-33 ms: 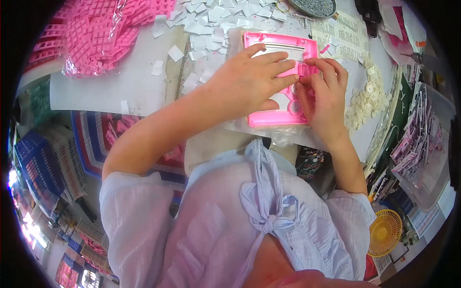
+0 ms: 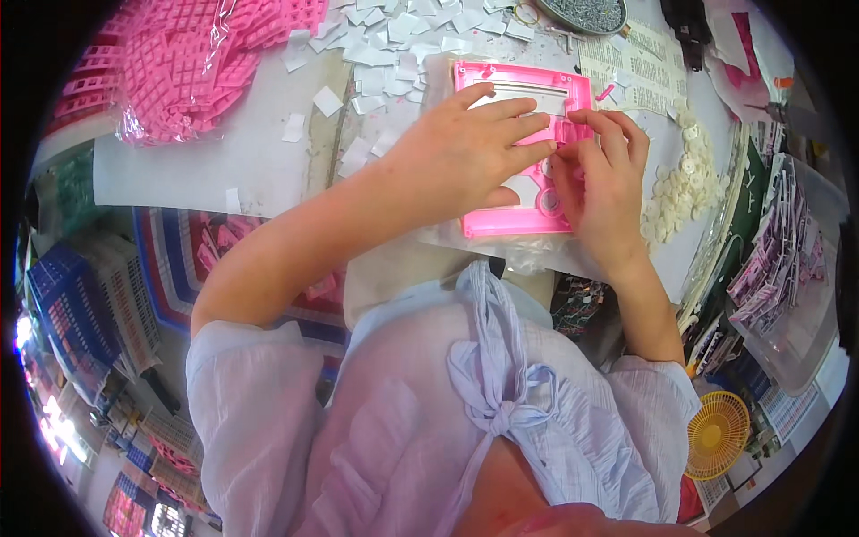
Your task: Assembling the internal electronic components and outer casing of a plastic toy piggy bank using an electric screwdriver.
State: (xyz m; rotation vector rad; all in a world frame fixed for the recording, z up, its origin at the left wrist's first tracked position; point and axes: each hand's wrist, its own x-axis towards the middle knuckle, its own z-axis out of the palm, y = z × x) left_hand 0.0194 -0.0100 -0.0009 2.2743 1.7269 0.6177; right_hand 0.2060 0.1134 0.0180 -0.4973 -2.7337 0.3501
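Observation:
A pink plastic frame point(image 2: 516, 221), like a shallow case with white panels and a round opening, lies on the table in front of me. My left hand point(image 2: 474, 143) rests over its left and middle part with the fingers spread. At the frame's right side is my right hand point(image 2: 601, 166), its thumb and forefinger pinched together near the left fingertips. Whatever the pinch holds is too small or hidden to make out. A small loose pink piece point(image 2: 606, 92) lies just right of the frame's upper corner.
Many small white slips point(image 2: 394, 49) lie scattered beyond the frame. Pink grid-like parts point(image 2: 183, 76) in clear plastic fill the far left. A round dish of small grey metal parts point(image 2: 586, 12) sits at the back, and a pile of whitish discs point(image 2: 687, 179) lies right of my right hand.

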